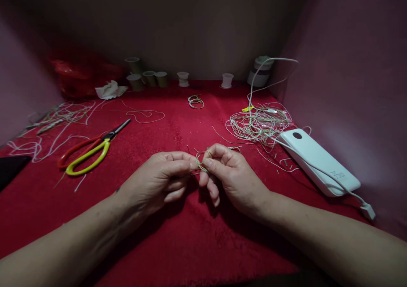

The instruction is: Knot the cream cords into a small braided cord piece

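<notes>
My left hand [170,174] and my right hand [227,172] meet over the middle of the red cloth. Between their fingertips is a thin pale green cord [199,163], bent into a small loop. Thumb and forefinger of each hand pinch it, the left from one side, the right from the other. Loose cord ends stick out above and beside the fingers. The right hand's lower fingers hang partly curled below the cord. Behind the right hand, some braided cord [235,148] lies partly hidden. Farther back rests a small coil of knotted cord [195,101].
Scissors [92,151] with red and yellow handles lie left, near tangled cords [63,117]. At right are a cord heap [254,123] and a white power bank [321,162] with a cable. Spools [227,81], a red bag [74,77] and a lidded container [260,73] line the back.
</notes>
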Demonstrator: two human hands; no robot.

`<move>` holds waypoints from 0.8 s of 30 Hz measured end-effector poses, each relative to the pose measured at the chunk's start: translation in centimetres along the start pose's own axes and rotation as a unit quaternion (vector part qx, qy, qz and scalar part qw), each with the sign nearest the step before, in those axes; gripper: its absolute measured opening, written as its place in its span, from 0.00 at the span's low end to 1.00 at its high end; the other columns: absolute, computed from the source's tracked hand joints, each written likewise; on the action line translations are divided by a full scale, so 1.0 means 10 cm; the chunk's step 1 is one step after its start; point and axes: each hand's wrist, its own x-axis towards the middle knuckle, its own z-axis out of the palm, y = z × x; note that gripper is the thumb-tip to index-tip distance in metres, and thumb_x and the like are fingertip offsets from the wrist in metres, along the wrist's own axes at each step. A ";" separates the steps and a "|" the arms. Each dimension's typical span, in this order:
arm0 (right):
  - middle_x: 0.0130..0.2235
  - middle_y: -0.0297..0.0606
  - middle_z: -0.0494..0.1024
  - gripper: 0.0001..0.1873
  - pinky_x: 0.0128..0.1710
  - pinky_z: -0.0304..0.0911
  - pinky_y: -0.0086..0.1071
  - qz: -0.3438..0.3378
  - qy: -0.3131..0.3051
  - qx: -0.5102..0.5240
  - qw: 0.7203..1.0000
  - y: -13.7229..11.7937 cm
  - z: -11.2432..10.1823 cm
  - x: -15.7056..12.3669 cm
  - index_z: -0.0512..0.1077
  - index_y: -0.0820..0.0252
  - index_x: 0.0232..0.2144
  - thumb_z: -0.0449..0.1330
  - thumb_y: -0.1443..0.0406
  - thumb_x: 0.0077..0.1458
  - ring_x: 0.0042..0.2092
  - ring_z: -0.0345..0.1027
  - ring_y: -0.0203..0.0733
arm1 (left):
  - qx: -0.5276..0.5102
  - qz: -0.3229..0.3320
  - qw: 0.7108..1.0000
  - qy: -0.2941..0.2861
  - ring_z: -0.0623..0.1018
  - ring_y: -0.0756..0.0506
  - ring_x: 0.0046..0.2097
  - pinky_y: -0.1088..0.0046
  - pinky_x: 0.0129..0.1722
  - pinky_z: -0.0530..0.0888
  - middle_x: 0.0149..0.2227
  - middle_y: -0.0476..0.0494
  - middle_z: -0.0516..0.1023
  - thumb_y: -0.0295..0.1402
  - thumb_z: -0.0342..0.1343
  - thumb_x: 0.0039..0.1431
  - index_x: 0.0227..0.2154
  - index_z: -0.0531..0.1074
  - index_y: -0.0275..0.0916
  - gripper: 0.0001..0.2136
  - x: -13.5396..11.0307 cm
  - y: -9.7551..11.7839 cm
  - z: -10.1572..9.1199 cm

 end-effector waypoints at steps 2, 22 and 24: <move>0.21 0.27 0.73 0.06 0.11 0.58 0.21 -0.001 -0.004 0.014 1.000 0.01 -0.01 0.00 0.60 0.58 0.30 0.54 0.63 0.58 0.13 0.60 0.28 | -0.006 0.005 1.000 0.005 0.50 0.59 0.13 0.86 0.09 0.52 0.13 0.53 0.64 0.29 0.59 0.51 0.21 0.73 0.34 0.07 0.00 -0.01 0.00; 0.23 0.36 0.70 0.09 0.24 0.56 0.29 -0.120 0.154 -0.473 0.859 -0.29 -0.22 0.09 0.67 0.61 0.20 0.58 0.66 0.51 0.24 0.60 0.34 | 0.061 0.048 0.997 0.012 0.53 0.58 0.14 0.83 0.12 0.56 0.12 0.59 0.56 0.33 0.64 0.48 0.24 0.72 0.37 0.07 -0.05 0.10 -0.12; 0.30 0.38 0.72 0.02 0.31 0.59 0.30 -0.260 0.138 -0.499 0.815 -0.31 -0.23 0.08 0.72 0.61 0.30 0.59 0.69 0.51 0.32 0.63 0.36 | 0.084 0.045 0.995 0.004 0.54 0.58 0.14 0.83 0.12 0.57 0.11 0.58 0.57 0.33 0.64 0.49 0.25 0.72 0.37 0.07 -0.05 0.09 -0.11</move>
